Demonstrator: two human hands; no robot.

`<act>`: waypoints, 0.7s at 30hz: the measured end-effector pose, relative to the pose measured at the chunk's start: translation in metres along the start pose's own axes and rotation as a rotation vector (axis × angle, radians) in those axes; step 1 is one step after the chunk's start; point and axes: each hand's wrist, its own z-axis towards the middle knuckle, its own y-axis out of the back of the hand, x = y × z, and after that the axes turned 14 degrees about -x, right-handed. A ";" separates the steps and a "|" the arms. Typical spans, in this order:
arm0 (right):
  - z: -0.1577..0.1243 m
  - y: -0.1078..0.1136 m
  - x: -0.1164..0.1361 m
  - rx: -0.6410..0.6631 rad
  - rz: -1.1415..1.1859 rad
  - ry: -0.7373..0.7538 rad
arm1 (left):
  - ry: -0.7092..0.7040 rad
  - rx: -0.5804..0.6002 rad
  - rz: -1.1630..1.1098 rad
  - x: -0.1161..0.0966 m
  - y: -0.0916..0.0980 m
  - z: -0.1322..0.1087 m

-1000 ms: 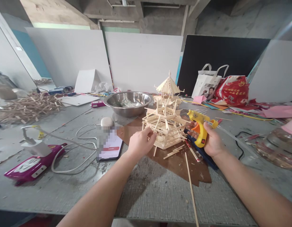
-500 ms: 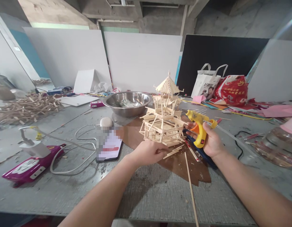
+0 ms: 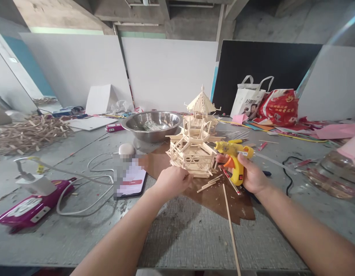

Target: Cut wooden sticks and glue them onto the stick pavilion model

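A pale wooden stick model [image 3: 193, 153] of a tiered, roofed tower stands on a brown sheet [image 3: 157, 163]. My left hand [image 3: 174, 180] is closed at its lower front left edge; whether its fingers pinch the model or a small stick is hidden. My right hand [image 3: 250, 172] is wrapped round a yellow glue gun [image 3: 237, 168], whose nozzle points left at the model's right side. Short stick pieces [image 3: 207, 184] lie in front of the model, with red-tipped sticks [image 3: 231, 182] beside them. One long stick [image 3: 230, 226] reaches towards the table's front edge.
A steel bowl [image 3: 151, 134] sits behind the left arm. Further left are a phone [image 3: 134, 180], white cables and a purple power strip [image 3: 36, 203]. Loose sticks [image 3: 28, 134] are heaped at far left. Bags [image 3: 278, 107], coloured paper and a glass jar [image 3: 331, 176] stand right.
The glue gun has moved left, closer to the model, and sits more level. The model appears turned slightly, and my left hand has shifted left along its base. The whole view has shifted a little.
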 end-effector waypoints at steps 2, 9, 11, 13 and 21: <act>-0.001 0.000 0.000 0.018 -0.018 -0.002 | 0.049 -0.012 0.033 0.001 0.000 0.000; 0.001 0.003 0.001 0.050 -0.019 0.002 | 0.211 -0.039 0.170 0.002 0.001 0.000; 0.002 0.003 0.001 0.047 -0.012 0.001 | 0.192 -0.068 0.173 -0.003 -0.001 -0.001; 0.002 0.003 0.001 0.040 -0.013 -0.009 | 0.083 -0.093 0.117 -0.011 -0.004 -0.004; 0.003 0.004 0.001 0.033 0.060 0.006 | -0.189 0.069 -0.022 -0.043 -0.029 -0.012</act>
